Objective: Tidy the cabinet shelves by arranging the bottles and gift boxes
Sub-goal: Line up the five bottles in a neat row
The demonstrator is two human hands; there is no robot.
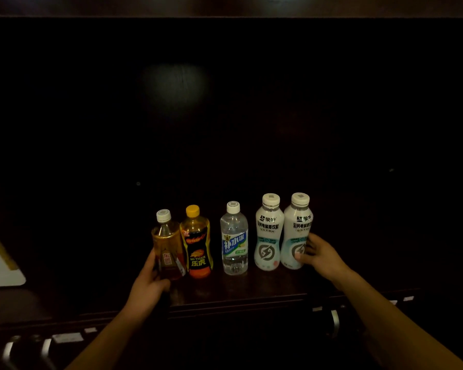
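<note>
Left hand (147, 284) is being wrapped around the tilted tea bottle (168, 252) at 7 o'clock; HI-TIGER bottle (197, 247) beside it. Right hand (321, 256), fingers curled, is being pressed against the white 蒙牛 bottle (297, 233) at 4 o'clock.

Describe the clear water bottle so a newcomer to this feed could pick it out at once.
On the dark cabinet shelf five bottles stand in one row. The clear water bottle is the middle one, standing apart between the orange Hi-Tiger bottle and two milky white bottles. It alone is see-through, with a blue and white label, and no hand touches it.
</note>
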